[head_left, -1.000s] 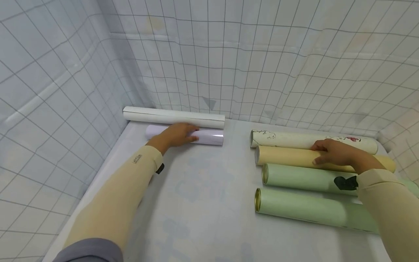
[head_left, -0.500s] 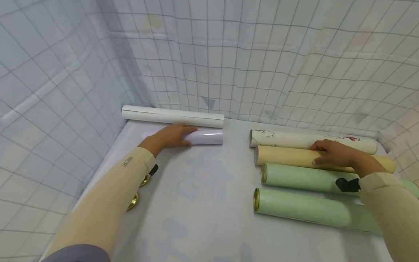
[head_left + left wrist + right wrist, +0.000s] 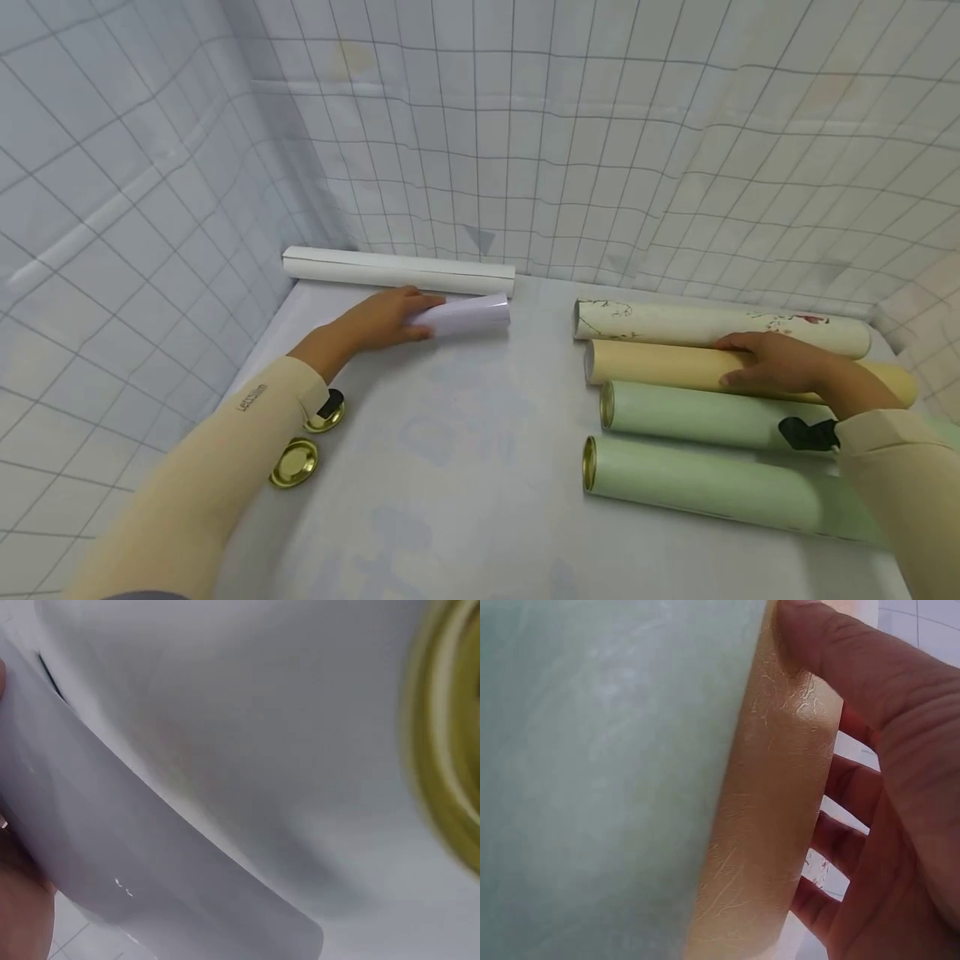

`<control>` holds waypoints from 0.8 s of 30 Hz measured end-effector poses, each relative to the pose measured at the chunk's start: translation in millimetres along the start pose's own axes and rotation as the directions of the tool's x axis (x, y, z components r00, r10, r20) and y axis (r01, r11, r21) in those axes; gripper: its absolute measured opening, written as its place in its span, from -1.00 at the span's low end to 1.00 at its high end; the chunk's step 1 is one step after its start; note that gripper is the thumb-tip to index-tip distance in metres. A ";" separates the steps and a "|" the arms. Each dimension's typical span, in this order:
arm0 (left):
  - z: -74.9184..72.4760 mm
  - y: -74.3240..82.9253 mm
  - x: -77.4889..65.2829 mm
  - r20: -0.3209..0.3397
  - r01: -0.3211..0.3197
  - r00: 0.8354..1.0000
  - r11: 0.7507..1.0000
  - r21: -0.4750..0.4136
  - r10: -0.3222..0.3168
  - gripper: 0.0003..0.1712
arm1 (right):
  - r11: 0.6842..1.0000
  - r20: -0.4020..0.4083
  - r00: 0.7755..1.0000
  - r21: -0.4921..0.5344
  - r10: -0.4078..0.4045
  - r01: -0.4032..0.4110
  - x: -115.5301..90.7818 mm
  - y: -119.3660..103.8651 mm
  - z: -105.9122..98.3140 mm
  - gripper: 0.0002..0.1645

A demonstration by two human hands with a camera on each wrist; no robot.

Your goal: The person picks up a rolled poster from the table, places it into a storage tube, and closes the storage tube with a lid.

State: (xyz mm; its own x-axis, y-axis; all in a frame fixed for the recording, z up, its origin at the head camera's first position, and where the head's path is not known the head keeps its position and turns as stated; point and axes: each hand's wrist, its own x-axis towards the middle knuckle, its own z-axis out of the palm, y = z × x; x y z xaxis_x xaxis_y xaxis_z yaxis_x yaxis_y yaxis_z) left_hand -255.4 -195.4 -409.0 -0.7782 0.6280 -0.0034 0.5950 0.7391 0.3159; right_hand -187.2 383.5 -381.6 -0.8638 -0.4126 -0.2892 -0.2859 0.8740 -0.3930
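My left hand (image 3: 378,321) grips a glossy lavender paper roll (image 3: 472,314), thumb on the near side and fingers over the far side. The roll's right end is tilted up a little, and my forearm hides its left part. In the left wrist view the lavender roll (image 3: 142,810) casts a shadow on the white surface. On the right, my right hand (image 3: 783,364) holds a yellow paper roll (image 3: 660,363) across its width. The right wrist view shows the yellow roll's wrinkled skin (image 3: 765,795) between thumb and fingers.
Behind the lavender roll lies a white roll (image 3: 397,271). A floral roll (image 3: 675,321) lies beyond the yellow one; two green tubes with gold rims, one nearer (image 3: 712,479), one farther (image 3: 682,404), lie in front. Gold round lids (image 3: 295,461) sit by my left forearm. Grid-patterned sheeting (image 3: 525,150) encloses the surface.
My left hand has slid left along the lavender roll, which has tilted with its right end up. My left forearm has swung left, uncovering the gold lids. The right hand stays on the yellow roll.
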 end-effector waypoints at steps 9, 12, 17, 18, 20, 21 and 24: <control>8.3 -6.0 -20.9 -0.042 -0.010 0.999 0.999 -0.042 0.008 -0.28 | 0.999 0.028 0.999 0.039 0.027 -0.028 4.8 2.5 0.5 -0.19; 7.2 -6.0 -24.0 -0.072 -0.020 0.997 0.998 -0.058 0.016 -0.31 | 0.999 0.037 0.999 0.020 0.031 -0.032 6.5 2.8 -0.3 -0.18; 4.0 -2.1 -26.9 -0.061 -0.025 0.998 0.997 -0.078 0.020 -0.40 | 0.999 0.084 0.996 0.020 0.030 -0.032 7.5 1.4 -0.9 -0.13; 3.3 -1.2 -27.5 -0.051 -0.024 0.999 0.997 -0.078 0.020 -0.41 | 0.999 0.094 0.995 0.025 0.024 -0.026 7.6 1.0 -0.8 -0.12; 2.1 0.8 -28.6 -0.041 -0.031 0.999 0.997 -0.076 0.028 -0.44 | 0.999 0.106 0.994 0.036 0.019 -0.023 8.1 0.3 -0.6 -0.10; 1.7 1.5 -28.7 -0.039 -0.037 0.999 0.997 -0.072 0.035 -0.45 | 0.999 0.108 0.994 0.042 0.016 -0.021 8.4 0.0 -0.5 -0.10; 1.3 2.7 -28.2 -0.040 -0.057 0.998 0.996 -0.066 0.054 -0.47 | 0.998 0.116 0.993 0.062 0.014 -0.022 9.4 0.2 -0.4 -0.12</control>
State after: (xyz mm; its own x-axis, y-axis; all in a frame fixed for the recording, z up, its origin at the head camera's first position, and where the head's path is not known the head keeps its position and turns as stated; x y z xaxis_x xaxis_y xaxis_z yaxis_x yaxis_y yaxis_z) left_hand -231.6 -210.9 -409.3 -0.7520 0.6571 0.0514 0.6237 0.6843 0.3777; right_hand -195.5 379.9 -384.0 -0.8139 -0.4270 -0.3940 -0.2410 0.8651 -0.4399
